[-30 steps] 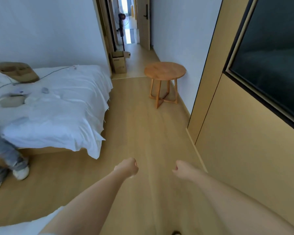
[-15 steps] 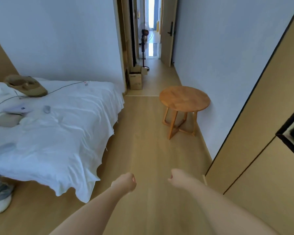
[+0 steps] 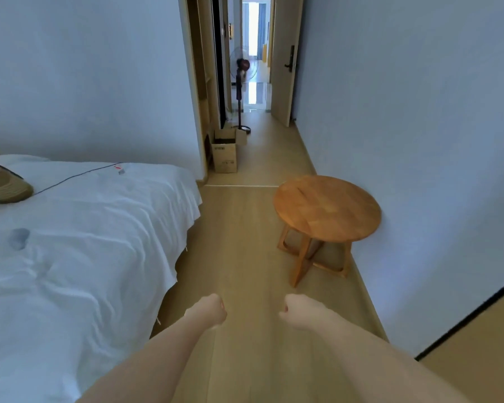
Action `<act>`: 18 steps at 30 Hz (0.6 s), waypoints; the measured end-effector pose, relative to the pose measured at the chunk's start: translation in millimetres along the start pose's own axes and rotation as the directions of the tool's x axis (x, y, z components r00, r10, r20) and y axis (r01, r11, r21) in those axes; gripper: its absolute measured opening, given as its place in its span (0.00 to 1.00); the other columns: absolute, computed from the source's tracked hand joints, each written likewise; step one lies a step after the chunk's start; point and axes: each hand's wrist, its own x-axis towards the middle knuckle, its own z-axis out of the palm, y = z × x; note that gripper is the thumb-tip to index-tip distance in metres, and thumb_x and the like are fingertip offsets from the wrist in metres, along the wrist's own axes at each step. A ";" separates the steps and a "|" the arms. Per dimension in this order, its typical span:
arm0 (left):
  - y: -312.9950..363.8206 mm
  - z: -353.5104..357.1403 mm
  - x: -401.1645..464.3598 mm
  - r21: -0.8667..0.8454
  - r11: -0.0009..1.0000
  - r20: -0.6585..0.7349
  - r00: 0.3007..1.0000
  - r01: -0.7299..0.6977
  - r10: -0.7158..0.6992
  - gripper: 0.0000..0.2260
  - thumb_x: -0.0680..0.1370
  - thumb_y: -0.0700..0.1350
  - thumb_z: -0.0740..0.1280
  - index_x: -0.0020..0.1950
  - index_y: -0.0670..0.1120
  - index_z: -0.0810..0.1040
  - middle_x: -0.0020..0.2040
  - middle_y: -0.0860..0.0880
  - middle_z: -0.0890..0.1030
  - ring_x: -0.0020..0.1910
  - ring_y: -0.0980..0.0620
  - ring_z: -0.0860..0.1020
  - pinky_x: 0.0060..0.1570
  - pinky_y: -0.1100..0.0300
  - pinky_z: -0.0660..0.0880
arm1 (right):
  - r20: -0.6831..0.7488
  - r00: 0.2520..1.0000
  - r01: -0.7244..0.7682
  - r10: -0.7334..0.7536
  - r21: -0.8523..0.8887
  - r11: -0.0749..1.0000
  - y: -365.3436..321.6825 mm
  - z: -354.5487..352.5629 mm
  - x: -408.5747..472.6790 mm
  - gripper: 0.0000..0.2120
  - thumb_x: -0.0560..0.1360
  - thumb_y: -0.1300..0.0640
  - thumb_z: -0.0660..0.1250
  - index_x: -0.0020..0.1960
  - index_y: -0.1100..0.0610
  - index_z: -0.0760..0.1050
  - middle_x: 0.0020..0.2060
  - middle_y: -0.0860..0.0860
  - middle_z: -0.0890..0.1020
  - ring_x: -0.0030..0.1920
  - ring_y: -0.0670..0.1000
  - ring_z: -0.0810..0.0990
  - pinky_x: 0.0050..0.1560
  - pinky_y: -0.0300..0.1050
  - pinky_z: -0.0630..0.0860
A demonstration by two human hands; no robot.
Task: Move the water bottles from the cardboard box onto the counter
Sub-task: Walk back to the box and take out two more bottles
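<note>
A brown cardboard box (image 3: 225, 154) with its flaps up stands on the floor at the far doorway, against the left door frame. Its contents are hidden from here, and no water bottle or counter is in sight. My left hand (image 3: 208, 311) and my right hand (image 3: 298, 311) are stretched out low in front of me over the wooden floor. Both are curled into fists and hold nothing. The box is far ahead of both hands.
A bed with a white sheet (image 3: 79, 242) fills the left side. A round wooden side table (image 3: 328, 212) stands against the right wall. A standing fan (image 3: 242, 71) is in the corridor behind the box. Bare wooden floor (image 3: 245, 242) runs between bed and table.
The view has moved forward along the floor towards the doorway. The box and the round table appear closer and larger. Both fists have kept the same pose.
</note>
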 end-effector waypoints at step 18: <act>148.5 -194.4 394.8 0.036 0.999 0.064 0.998 0.010 -0.013 0.09 0.81 0.39 0.54 0.47 0.42 0.73 0.40 0.49 0.72 0.46 0.48 0.75 0.45 0.58 0.71 | 0.021 1.000 0.005 -0.009 0.207 0.978 61.3 -245.6 397.8 0.14 0.81 0.50 0.57 0.58 0.59 0.72 0.49 0.53 0.77 0.50 0.53 0.77 0.44 0.43 0.73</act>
